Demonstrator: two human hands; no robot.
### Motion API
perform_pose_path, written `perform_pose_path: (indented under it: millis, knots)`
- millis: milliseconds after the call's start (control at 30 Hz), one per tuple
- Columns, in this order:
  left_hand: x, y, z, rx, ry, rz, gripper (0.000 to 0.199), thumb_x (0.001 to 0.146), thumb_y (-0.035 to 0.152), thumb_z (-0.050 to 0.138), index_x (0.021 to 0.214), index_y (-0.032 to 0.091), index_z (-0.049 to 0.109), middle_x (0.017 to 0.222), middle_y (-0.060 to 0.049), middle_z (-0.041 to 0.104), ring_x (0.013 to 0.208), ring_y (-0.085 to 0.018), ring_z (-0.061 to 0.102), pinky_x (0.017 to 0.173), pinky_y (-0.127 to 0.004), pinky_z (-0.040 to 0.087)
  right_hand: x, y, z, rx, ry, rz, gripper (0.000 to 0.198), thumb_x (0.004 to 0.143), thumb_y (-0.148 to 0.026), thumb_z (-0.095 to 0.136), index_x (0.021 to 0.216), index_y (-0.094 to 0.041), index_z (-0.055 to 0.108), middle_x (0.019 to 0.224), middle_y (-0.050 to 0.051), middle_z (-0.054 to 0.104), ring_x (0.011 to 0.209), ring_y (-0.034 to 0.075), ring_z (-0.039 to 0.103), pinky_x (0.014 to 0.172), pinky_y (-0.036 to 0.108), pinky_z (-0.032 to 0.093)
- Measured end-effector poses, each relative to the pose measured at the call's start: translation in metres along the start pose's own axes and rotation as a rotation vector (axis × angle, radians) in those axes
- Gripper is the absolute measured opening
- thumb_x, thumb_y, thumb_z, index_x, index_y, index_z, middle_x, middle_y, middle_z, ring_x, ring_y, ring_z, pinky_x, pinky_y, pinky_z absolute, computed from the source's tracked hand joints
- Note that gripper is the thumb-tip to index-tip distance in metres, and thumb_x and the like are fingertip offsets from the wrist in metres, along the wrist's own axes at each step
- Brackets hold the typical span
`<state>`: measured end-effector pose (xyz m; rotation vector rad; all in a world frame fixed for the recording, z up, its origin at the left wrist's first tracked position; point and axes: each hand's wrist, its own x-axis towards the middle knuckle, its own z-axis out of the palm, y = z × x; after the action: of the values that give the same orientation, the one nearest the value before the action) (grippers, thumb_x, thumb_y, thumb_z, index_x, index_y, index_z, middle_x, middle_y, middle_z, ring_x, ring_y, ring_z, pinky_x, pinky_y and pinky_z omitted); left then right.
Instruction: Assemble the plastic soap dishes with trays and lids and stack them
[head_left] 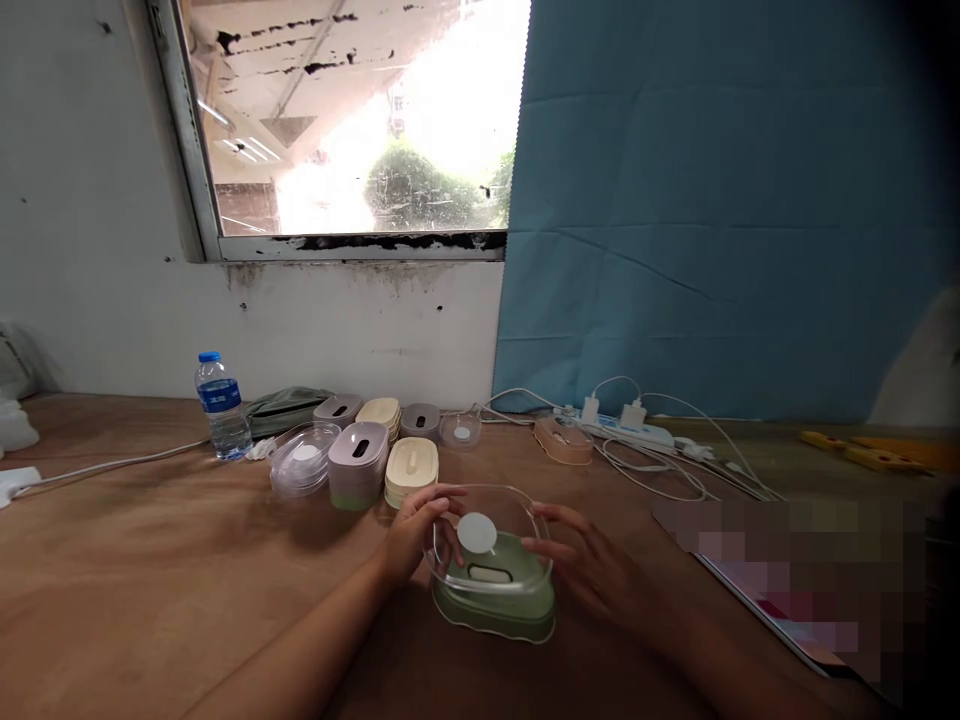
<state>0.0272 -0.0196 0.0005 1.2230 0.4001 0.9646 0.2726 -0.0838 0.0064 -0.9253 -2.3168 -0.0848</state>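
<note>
My left hand (421,528) grips the left rim of a clear plastic tray (517,515) with rounded corners and a white round disc on it. At its opposite side, the fingers of my right hand (589,555) are on the rim, the hand slightly blurred. The tray is tilted. Directly below and behind it is a green rounded plastic piece (495,618) with an oval slot, partly seen through the clear plastic. I cannot tell whether the tray touches the green piece.
Stacked clear trays (300,465), lilac boxes (360,460) and cream lids (412,465) stand ahead on the brown table (187,600). A water bottle (223,410) is left; a peach piece (562,440), power strip (637,432) with cables and a blurred flat panel (795,590) lie right.
</note>
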Motion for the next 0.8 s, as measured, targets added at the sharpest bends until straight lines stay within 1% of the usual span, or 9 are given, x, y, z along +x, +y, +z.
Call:
perform_pose_path:
  millis: [100, 200, 267, 333, 367, 433, 567, 667, 800]
  knots:
    - [-0.002, 0.0, 0.001, -0.007, -0.091, -0.059, 0.037, 0.074, 0.033, 0.047, 0.103, 0.012, 0.055, 0.083, -0.007, 0.061, 0.042, -0.012, 0.057, 0.03, -0.017, 0.032, -0.003, 0.003, -0.004, 0.062, -0.105, 0.0, 0.034, 0.086, -0.023, 0.042, 0.116, -0.036, 0.05, 0.122, 0.001, 0.05, 0.11, 0.02, 0.048, 0.09, 0.032, 0.043]
    - [-0.002, 0.002, 0.002, -0.054, -0.026, 0.003, 0.043, 0.078, 0.039, 0.04, 0.104, 0.009, 0.056, 0.087, -0.011, 0.063, 0.055, -0.014, 0.059, 0.046, -0.023, 0.043, -0.005, 0.012, 0.0, 0.142, -0.085, 0.056, 0.025, 0.086, -0.031, 0.043, 0.105, -0.032, 0.058, 0.102, 0.002, 0.061, 0.1, 0.02, 0.054, 0.087, 0.033, 0.044]
    - [-0.001, 0.002, 0.002, -0.053, 0.101, 0.097, 0.038, 0.078, 0.037, 0.043, 0.098, 0.009, 0.058, 0.086, -0.011, 0.064, 0.067, -0.015, 0.059, 0.063, -0.027, 0.046, 0.0, 0.022, 0.009, 0.134, 0.045, 0.122, 0.023, 0.085, -0.035, 0.043, 0.1, -0.029, 0.059, 0.095, 0.004, 0.062, 0.093, 0.021, 0.055, 0.083, 0.035, 0.045]
    - [0.002, 0.001, 0.001, 0.037, 0.248, 0.155, 0.026, 0.074, 0.029, 0.049, 0.087, 0.01, 0.06, 0.081, -0.008, 0.063, 0.072, -0.015, 0.057, 0.07, -0.028, 0.043, 0.013, 0.035, 0.022, 0.066, 0.258, 0.247, 0.023, 0.086, -0.035, 0.042, 0.098, -0.026, 0.058, 0.091, 0.006, 0.059, 0.086, 0.021, 0.055, 0.078, 0.036, 0.045]
    - [0.003, -0.001, 0.0, 0.107, 0.306, 0.158, 0.02, 0.071, 0.025, 0.051, 0.082, 0.011, 0.06, 0.077, -0.006, 0.063, 0.072, -0.015, 0.056, 0.071, -0.027, 0.042, 0.023, 0.043, 0.028, 0.022, 0.338, 0.315, 0.023, 0.085, -0.036, 0.042, 0.098, -0.024, 0.057, 0.088, 0.006, 0.057, 0.081, 0.021, 0.055, 0.076, 0.036, 0.045]
    - [0.006, -0.003, -0.001, 0.248, 0.372, 0.144, 0.013, 0.068, 0.019, 0.052, 0.074, 0.012, 0.06, 0.072, -0.004, 0.062, 0.071, -0.015, 0.054, 0.069, -0.026, 0.041, 0.047, 0.059, 0.04, -0.064, 0.397, 0.403, 0.026, 0.084, -0.037, 0.043, 0.098, -0.021, 0.057, 0.084, 0.006, 0.055, 0.073, 0.019, 0.053, 0.071, 0.034, 0.045]
    - [0.008, -0.008, -0.005, 0.392, 0.388, 0.13, 0.012, 0.066, 0.014, 0.047, 0.067, 0.015, 0.059, 0.067, -0.001, 0.06, 0.069, -0.014, 0.052, 0.067, -0.025, 0.04, 0.101, 0.094, 0.058, -0.148, 0.462, 0.468, 0.032, 0.083, -0.037, 0.042, 0.103, -0.019, 0.059, 0.083, 0.006, 0.052, 0.068, 0.018, 0.05, 0.068, 0.032, 0.044]
    - [0.009, -0.009, -0.007, 0.415, 0.4, 0.123, 0.013, 0.065, 0.013, 0.045, 0.065, 0.015, 0.059, 0.064, -0.001, 0.059, 0.068, -0.014, 0.052, 0.066, -0.024, 0.039, 0.133, 0.115, 0.071, -0.17, 0.448, 0.489, 0.035, 0.082, -0.034, 0.041, 0.107, -0.018, 0.059, 0.078, 0.005, 0.051, 0.065, 0.018, 0.049, 0.065, 0.031, 0.044]
    - [0.011, -0.011, -0.009, 0.408, 0.427, 0.088, 0.013, 0.062, 0.012, 0.045, 0.063, 0.015, 0.058, 0.062, -0.001, 0.058, 0.065, -0.013, 0.05, 0.064, -0.024, 0.037, 0.152, 0.129, 0.09, -0.207, 0.356, 0.46, 0.033, 0.08, -0.027, 0.044, 0.109, -0.021, 0.06, 0.079, 0.005, 0.052, 0.075, 0.02, 0.051, 0.073, 0.032, 0.042]
